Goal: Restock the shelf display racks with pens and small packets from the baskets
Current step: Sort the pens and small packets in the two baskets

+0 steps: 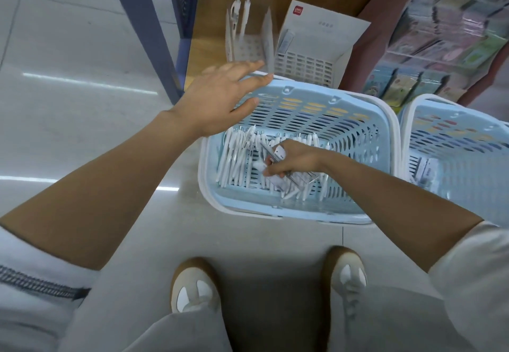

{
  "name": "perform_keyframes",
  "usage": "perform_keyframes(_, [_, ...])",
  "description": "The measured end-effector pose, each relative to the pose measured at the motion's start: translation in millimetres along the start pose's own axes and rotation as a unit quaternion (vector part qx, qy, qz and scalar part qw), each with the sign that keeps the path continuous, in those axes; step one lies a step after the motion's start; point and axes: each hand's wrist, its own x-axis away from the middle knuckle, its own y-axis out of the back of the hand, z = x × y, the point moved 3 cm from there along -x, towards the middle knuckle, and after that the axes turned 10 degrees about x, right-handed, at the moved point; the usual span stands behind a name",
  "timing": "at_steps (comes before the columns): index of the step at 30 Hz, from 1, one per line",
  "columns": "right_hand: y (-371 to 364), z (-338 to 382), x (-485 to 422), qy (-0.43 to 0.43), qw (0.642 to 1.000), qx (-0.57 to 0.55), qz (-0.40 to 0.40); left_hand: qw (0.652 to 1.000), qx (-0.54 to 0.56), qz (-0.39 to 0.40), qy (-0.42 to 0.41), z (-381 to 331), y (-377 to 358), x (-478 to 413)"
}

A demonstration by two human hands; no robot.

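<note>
As a few white pens (237, 158) were gripped by the curled fingers (271, 171) of the right hand (296, 158) inside the blue basket (316, 123), the left hand (220, 98) was held spread-fingered above its rim. Only two pens (242, 15) were seen in the clear rack (248, 45), so most restocking was judged outstanding. The red label (297, 10) on the white display box (325, 34) could not be read.

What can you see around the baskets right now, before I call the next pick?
centre basket: one, light blue, white rim, on floor.
right basket: one, same colours, beside it.
white pens: many, loose in centre basket.
white packets: few, in right basket.
clear rack: one, on wooden shelf, holds two pens.
slotted display box: one, white, red logo, right of clear rack.
colourful packets: many, racks at far right.
shoes: two, tan and white, bottom.
left hand: open, at centre basket's far rim.
right hand: in centre basket, gripping several pens.
</note>
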Motion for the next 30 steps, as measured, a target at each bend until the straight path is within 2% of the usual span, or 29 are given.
perform_keyframes(6, [58,5,81,0.055,0.995,-0.053,-0.071,0.999,-0.021,-0.028,-0.017,-52,2,-42])
perform_keyframes(10, [99,-35,142,0.051,0.962,-0.196,-0.185,0.997,-0.005,-0.040,-0.062,-108,-16,-83])
perform_keyframes(13, [123,-87,182,0.016,0.928,-0.259,-0.267,0.995,0.002,-0.013,-0.095,-153,-40,-110])
perform_keyframes(17, [126,-173,220,-0.059,0.912,-0.261,-0.311,0.988,0.002,0.051,-0.143,-205,-85,-145])
perform_keyframes(21, [121,-252,228,-0.163,0.903,-0.229,-0.325,0.988,-0.026,0.059,-0.137,-230,-118,-175])
perform_keyframes(23, [117,-282,221,-0.215,0.911,-0.185,-0.300,0.991,-0.047,0.053,-0.115,-230,-130,-185])
perform_keyframes(26, [112,-316,201,-0.253,0.922,-0.150,-0.251,0.993,-0.072,0.067,-0.067,-224,-144,-191])
perform_keyframes(30, [106,-344,171,-0.281,0.926,-0.109,-0.226,0.992,-0.091,0.065,-0.061,-220,-147,-189])
